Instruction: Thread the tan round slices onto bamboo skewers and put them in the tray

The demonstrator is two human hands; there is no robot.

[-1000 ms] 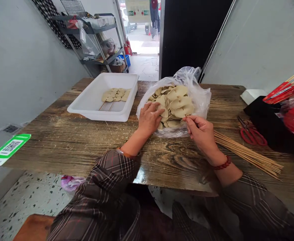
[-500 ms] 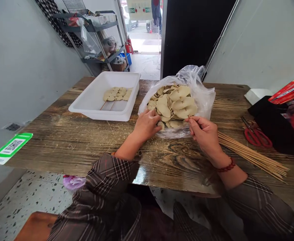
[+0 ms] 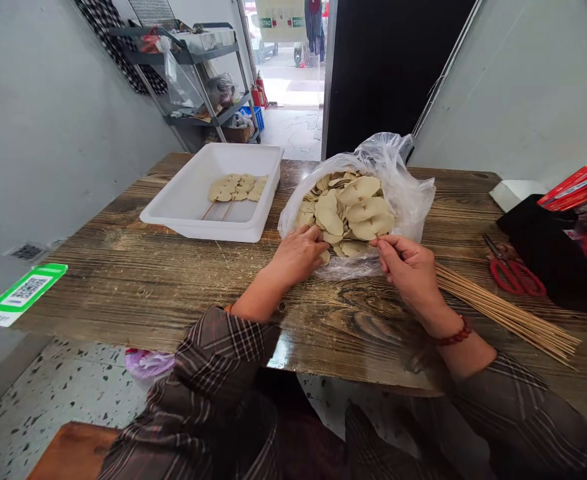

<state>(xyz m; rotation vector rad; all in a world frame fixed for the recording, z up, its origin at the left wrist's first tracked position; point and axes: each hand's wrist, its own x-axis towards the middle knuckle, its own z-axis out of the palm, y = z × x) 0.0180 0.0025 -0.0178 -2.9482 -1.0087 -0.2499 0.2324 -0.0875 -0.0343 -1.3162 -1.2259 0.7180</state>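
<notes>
A clear plastic bag lies with its mouth toward me, full of thin beige round slices. At its near left edge is my left hand, its fingers curled down around a small slice; the fingertips are partly hidden. My right hand is closed in a pinch at the bag's near right edge. A tiny tip of what looks like a bamboo skewer shows at the pinch; the rest is hidden by the hand. Beside the right wrist lies a bundle of bamboo skewers.
A white plastic tub on the left holds skewered slices. Red-handled scissors lie on the right near a black holder with red-wrapped sticks. A green QR card sits at the wooden table's left edge.
My left hand has moved slightly right and its fingers have closed in more over the slices. The right hand keeps its pinch at nearly the same spot. The view has shifted slightly.
</notes>
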